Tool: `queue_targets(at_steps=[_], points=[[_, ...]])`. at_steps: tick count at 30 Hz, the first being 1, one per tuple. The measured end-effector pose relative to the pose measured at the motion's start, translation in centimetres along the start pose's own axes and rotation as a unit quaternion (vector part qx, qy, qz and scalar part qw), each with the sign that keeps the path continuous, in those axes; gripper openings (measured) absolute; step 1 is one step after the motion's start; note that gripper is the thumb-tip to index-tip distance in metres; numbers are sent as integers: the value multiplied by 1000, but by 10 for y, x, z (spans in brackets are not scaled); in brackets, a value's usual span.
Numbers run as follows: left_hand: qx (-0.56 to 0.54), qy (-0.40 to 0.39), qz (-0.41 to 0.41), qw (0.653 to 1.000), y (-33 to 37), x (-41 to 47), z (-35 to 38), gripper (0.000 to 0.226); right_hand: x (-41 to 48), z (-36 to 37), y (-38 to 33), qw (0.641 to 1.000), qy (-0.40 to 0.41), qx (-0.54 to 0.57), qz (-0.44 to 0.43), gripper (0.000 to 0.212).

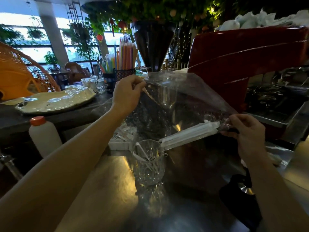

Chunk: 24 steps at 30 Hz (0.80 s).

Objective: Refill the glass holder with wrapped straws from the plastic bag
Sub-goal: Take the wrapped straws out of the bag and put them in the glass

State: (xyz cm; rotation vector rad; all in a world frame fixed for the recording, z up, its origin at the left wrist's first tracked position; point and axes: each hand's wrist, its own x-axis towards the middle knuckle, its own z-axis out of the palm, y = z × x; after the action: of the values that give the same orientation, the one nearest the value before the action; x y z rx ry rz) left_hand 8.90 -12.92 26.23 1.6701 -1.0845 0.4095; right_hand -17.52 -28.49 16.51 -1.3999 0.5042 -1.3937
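A bundle of wrapped straws [189, 133] is seen lying slantwise inside a clear plastic bag [180, 101], with its lower end just above the rim of the glass holder [148, 162]. The holder, a cut-glass tumbler, is stood upright on the steel bench [103, 195], and a few thin white straws are leaned inside it. The bag is held spread and tilted above the holder, its lower edge reaching down beside the rim.

The upper left corner of the bag is pinched by the left hand [127, 94], the fingers being closed on the film. The right corner, where the upper ends of the straws are gathered, is gripped by the right hand [245, 131], the fingers being curled around bunched plastic and straw tips together.

Behind the holder, a low white tray [119, 143] with small paper packets is partly covered by the bag. A white bottle with an orange cap [44, 134] is placed at the left. Farther back, a large platter carrying upturned glasses [55, 101] is set on a darker counter, and dark cups filled with coloured straws [124, 56] are stood near a black grinder hopper [153, 44]. A red espresso machine [247, 64] is found at the right.
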Motion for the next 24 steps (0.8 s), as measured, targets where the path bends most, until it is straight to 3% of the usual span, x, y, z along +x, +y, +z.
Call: queue_targets(at_steps=[5,11,16,18,24], points=[[-34,-55,-84,994,-9,1,-2,8,4,8,3,1000,-4,-1,2,16],[-18,-19,-70,997,-13,1,-2,7,4,15,9,1000,4,3,7,17],[-12,-46,-85,995,-16,0,-1,5,2,16,17,998,29,53,21,8],[-16,-44,-92,995,-19,-1,-2,8,-3,16,27,995,34,83,52,16],[-36,-45,-101,993,-22,-6,-7,8,-40,36,63,975,-88,85,187,26]])
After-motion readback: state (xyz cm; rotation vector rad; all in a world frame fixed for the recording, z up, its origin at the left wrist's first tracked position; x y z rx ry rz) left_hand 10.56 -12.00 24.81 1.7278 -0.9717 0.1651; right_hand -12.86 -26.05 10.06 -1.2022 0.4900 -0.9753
